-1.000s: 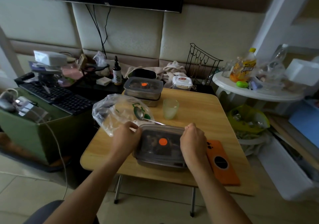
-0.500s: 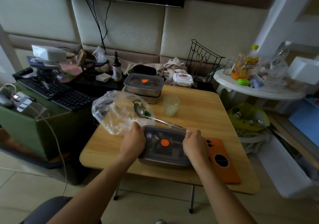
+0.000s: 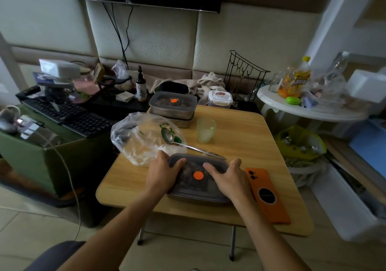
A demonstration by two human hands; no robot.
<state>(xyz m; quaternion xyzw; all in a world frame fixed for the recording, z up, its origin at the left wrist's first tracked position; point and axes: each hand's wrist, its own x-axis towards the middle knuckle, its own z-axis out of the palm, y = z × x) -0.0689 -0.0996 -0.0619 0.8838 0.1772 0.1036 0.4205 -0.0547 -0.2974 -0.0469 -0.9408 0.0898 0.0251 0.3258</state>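
Plastic bag (image 3: 140, 139) lying at the worktop's (image 3: 240, 141) left edge. Left hand (image 3: 160, 174) holding the lidded container's (image 3: 196, 188) left end, fingers wrapping the corner, thumb on the lid. Container sitting at the near edge, lid on, orange dot facing up. Spoon (image 3: 183, 143) resting just behind it, unused. Right hand (image 3: 227, 178) gripping the right end, thumb lying on the lid. Phone (image 3: 266, 195) just beside it. Judging: early stage, container positioned, lid not coming off yet, opening and serving remaining.
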